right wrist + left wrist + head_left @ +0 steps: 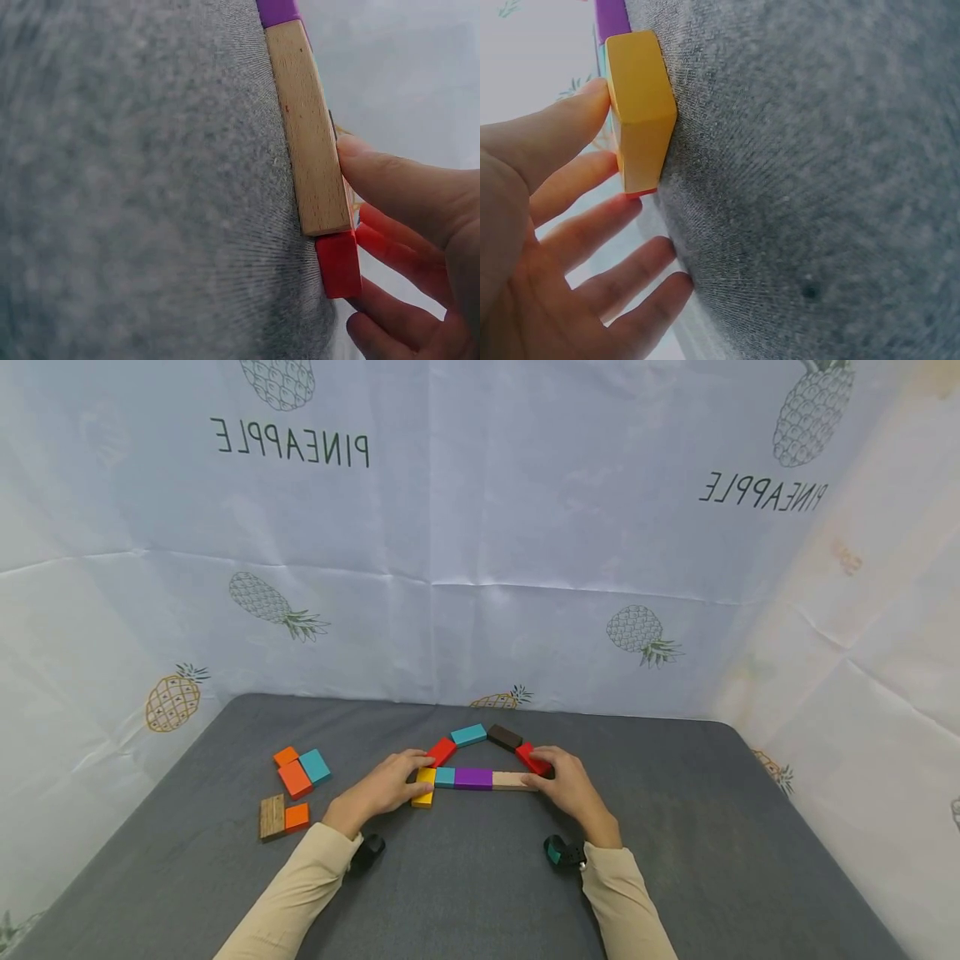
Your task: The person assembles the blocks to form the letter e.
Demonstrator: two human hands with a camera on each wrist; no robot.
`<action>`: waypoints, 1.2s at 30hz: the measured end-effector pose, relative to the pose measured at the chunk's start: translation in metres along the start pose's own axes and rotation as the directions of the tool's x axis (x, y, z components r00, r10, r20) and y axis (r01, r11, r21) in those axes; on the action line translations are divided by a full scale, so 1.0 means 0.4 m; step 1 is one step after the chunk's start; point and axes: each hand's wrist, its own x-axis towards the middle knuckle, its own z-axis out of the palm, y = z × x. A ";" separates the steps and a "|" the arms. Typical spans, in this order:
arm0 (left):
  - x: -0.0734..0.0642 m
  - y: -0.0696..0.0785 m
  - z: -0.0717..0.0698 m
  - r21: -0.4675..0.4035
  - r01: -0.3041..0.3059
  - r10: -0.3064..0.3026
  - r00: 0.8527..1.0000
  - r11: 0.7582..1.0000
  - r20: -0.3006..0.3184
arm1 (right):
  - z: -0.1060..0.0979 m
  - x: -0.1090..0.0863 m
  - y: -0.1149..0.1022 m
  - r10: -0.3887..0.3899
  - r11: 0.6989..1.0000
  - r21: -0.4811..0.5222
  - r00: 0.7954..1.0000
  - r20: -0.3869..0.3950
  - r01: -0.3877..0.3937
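Observation:
Wooden blocks form a ring on the grey table. My left hand (381,792) has its thumb on the yellow block (639,79) at the row's left end, other fingers stretched out behind. A small teal block (445,777), a purple block (473,779) and a plain wood block (306,127) continue the row. With my right hand (567,787) I touch the plain block with the thumb, while the fingers lie around the right red block (340,266). Behind, a left red block (441,752), a teal block (468,735) and a dark brown block (505,737) make an arch.
Left of the ring lie loose blocks: an orange block (286,757), a red-orange block (296,780), a teal block (315,767), a grained brown block (272,817) and another orange block (297,817). A pineapple-print curtain (480,543) hangs behind the grey table (465,885).

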 end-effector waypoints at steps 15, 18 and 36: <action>-0.003 -0.002 0.001 0.015 0.002 -0.001 1.000 1.000 -0.011 | 0.002 0.000 -0.004 0.021 1.000 0.004 1.000 0.012 -0.021; -0.003 -0.001 0.000 0.018 -0.001 0.001 1.000 1.000 -0.015 | 0.003 0.001 -0.005 0.028 1.000 0.007 1.000 0.012 -0.028; -0.050 -0.014 -0.013 0.026 -0.050 0.053 0.991 0.998 -0.121 | 0.004 0.001 -0.001 0.030 1.000 0.001 1.000 0.009 -0.030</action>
